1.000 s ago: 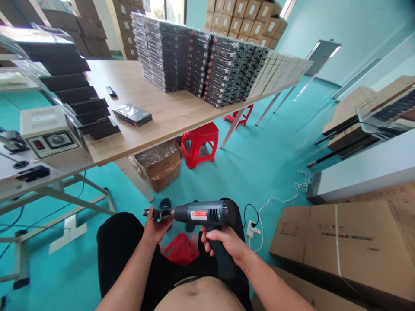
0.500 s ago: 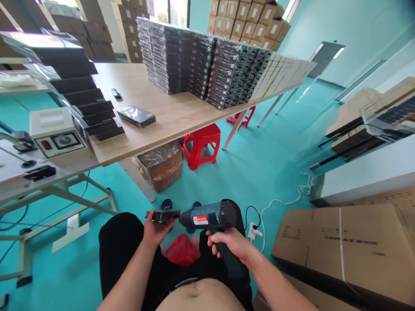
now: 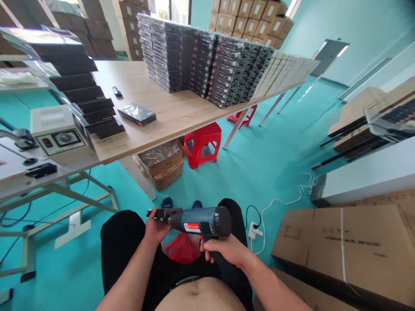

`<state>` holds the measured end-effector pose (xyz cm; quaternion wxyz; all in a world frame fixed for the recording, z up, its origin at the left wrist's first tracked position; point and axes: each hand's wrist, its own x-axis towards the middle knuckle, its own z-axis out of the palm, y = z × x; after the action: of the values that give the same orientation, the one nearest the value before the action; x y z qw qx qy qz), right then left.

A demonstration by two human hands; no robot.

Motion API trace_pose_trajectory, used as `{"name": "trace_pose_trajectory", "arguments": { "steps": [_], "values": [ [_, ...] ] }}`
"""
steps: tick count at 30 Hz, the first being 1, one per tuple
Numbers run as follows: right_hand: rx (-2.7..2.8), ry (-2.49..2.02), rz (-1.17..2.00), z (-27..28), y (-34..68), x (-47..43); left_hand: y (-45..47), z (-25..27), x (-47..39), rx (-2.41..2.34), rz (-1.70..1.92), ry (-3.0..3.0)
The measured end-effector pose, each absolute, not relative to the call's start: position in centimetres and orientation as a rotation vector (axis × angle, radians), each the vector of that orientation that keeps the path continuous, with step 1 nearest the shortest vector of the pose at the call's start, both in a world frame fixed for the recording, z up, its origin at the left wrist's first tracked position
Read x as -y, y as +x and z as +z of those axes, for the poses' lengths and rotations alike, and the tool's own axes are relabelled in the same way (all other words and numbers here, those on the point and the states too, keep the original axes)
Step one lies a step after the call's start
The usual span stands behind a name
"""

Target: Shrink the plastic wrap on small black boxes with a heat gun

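Observation:
Over my lap, my left hand [image 3: 157, 227] grips a flat black box [image 3: 159, 213] by its edges. My right hand [image 3: 223, 250] is wrapped round the handle of a dark green heat gun [image 3: 202, 221] with a red-and-white label. The heat gun lies level, its nozzle pointing left at the box and overlapping its right end; whether they touch I cannot tell. A film-wrapped black box [image 3: 137, 114] lies flat on the wooden table [image 3: 129, 80] ahead. Left of it leans a tall, uneven stack of black boxes [image 3: 82, 88].
Rows of wrapped boxes [image 3: 223, 69] fill the table's far side. A sealing machine [image 3: 56, 131] stands at the left. Beneath the table are an open carton [image 3: 168, 166] and a red stool [image 3: 203, 144]. Large cartons [image 3: 327, 246] and a white power cord [image 3: 275, 201] are on the right.
The heat gun has moved left in my right hand, and its nozzle now overlaps the end of the box. My left hand keeps its hold, nearly in place.

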<state>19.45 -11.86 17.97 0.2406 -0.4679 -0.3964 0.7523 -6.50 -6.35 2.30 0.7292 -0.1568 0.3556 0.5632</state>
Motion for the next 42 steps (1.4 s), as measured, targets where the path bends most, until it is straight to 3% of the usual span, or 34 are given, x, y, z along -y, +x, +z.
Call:
{"name": "trace_pose_trajectory", "arguments": {
  "steps": [14,18,24,31,42],
  "values": [
    [1.074,-1.319,1.943,19.5,17.3,10.1,-6.6,2.0,6.5,-0.808,1.218,-0.348],
    [1.142,-1.250,2.042,19.8,17.0,10.2,-6.9,1.4,6.4,-0.786,1.256,-0.355],
    [0.802,-1.491,1.838,18.3,18.9,9.7,-7.0,1.7,6.3,-0.698,1.260,-0.448],
    [0.767,-1.336,2.030,17.1,20.7,11.0,-7.0,1.8,6.1,-0.689,1.278,-0.500],
    [0.529,-1.301,2.011,16.3,21.6,10.7,-7.2,1.9,6.5,-0.645,1.291,-0.425]
  ]
}}
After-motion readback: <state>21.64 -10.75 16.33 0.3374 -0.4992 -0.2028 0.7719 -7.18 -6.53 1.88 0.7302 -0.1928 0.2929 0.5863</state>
